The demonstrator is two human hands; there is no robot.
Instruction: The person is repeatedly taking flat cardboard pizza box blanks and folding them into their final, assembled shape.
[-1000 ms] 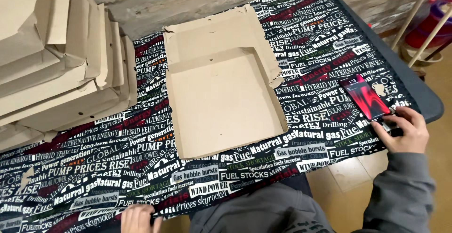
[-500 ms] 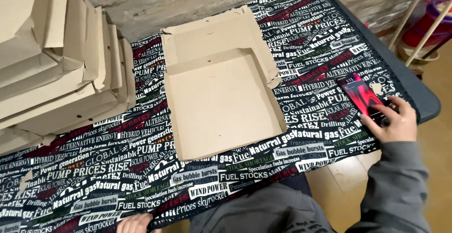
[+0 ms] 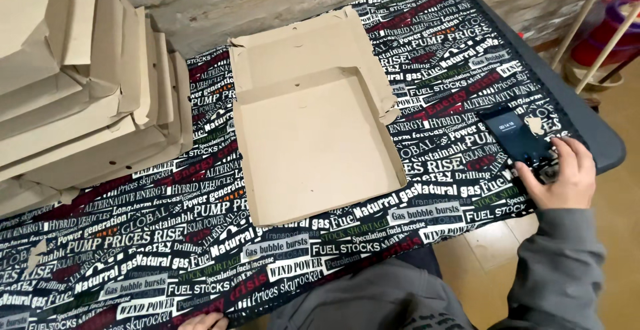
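— Item one, walls?
— Rough stone wall [image 3: 200, 3], grey-brown, running along the far edge of the counter [image 3: 600, 143].

— Item two, the counter?
— Dark top with a rounded corner at right, covered by a black cloth [image 3: 133, 250] printed all over in white, grey and red lettering.

— Item three, floor?
— Light tan floor [image 3: 620, 237], seen right of the counter and below its near edge.

— Item four, other furnishings?
— Two pale wooden poles [image 3: 590, 17] leaning by the wall at upper right, just beside a red and purple round container [image 3: 610, 33].

— Light?
— Warm, even, indoor.
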